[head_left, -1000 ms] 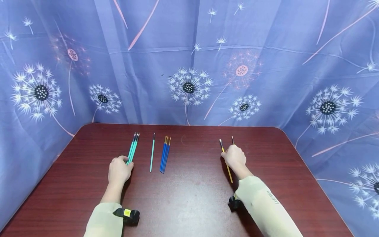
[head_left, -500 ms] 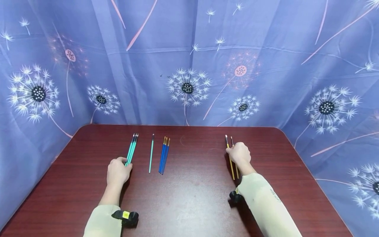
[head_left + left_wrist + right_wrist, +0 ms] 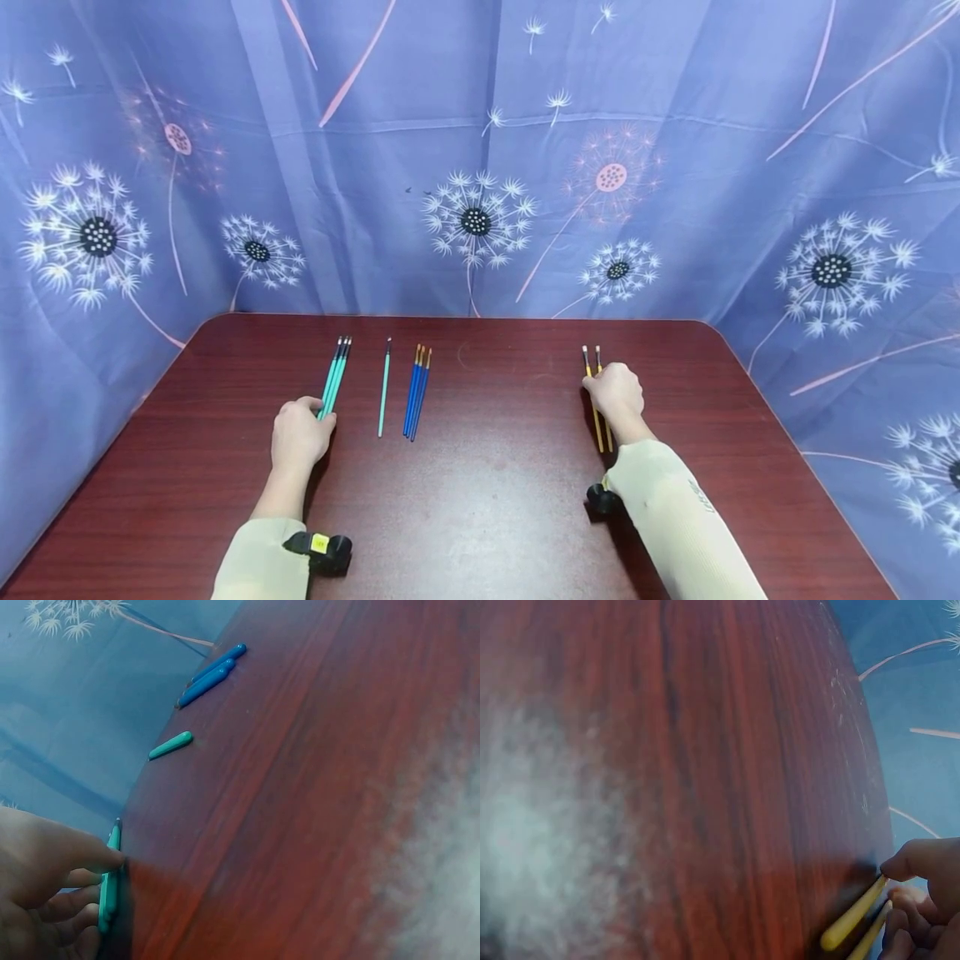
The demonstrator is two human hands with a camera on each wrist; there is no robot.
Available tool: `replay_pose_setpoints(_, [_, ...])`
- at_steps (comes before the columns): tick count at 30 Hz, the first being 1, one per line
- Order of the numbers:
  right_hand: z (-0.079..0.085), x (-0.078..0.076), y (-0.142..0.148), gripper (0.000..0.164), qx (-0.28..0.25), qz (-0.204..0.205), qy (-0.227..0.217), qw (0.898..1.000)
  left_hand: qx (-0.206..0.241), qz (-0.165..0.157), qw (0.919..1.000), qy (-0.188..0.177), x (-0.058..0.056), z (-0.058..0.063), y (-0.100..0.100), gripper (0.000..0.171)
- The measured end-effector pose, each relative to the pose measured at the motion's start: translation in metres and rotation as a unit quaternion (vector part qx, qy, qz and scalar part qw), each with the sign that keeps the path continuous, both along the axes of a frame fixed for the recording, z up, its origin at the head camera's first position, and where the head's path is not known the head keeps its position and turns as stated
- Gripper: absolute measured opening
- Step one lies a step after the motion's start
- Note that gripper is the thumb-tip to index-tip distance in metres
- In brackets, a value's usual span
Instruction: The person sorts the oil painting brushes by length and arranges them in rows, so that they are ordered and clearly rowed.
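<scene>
My left hand (image 3: 300,437) grips the handles of three teal paintbrushes (image 3: 337,383) lying side by side on the table's left. In the left wrist view the thumb and curled fingers close around the teal handles (image 3: 111,889). On the right, two yellow paintbrushes (image 3: 598,432) lie nearly parallel, bristles pointing to the far edge. My right hand (image 3: 617,398) pinches them around mid-handle and covers part of both. Their yellow handle ends (image 3: 851,919) stick out below the fingers in the right wrist view.
A single teal paintbrush (image 3: 385,392) lies right of the left hand. Beside it rests a group of three blue paintbrushes (image 3: 414,400). The brown wooden table (image 3: 480,500) meets a blue dandelion-print curtain (image 3: 360,208) at its far edge.
My right hand has moved slightly right, bringing the left yellow paintbrush alongside the other one, the two now straighter and level. The left hand and teal paintbrushes have stayed in place.
</scene>
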State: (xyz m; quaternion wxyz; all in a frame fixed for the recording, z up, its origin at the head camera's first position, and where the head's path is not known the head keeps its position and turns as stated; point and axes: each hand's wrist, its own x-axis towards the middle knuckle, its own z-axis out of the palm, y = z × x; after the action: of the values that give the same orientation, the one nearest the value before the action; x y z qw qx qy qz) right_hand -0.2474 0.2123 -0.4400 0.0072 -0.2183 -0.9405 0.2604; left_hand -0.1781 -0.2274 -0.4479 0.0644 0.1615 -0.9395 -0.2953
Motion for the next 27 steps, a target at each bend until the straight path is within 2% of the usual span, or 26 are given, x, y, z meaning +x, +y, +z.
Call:
replay_pose_setpoints(8, [0.002,0.003,0.003,0.022,0.006,0.019,0.007,1.0,0.003,0.003,1.0,-0.003,0.001,0.001,-0.001,0.038])
replay_pose_setpoints(15, [0.003,0.004,0.001,0.017,-0.006,0.02,0.006,1.0,0.007,0.003,1.0,-0.005,0.0,0.0,-0.002,0.037])
replay_pose_setpoints(27, [0.002,0.006,-0.028,0.019,-0.016,0.048,0.002,0.999,0.007,0.002,1.0,-0.001,0.0,-0.001,-0.001,0.037])
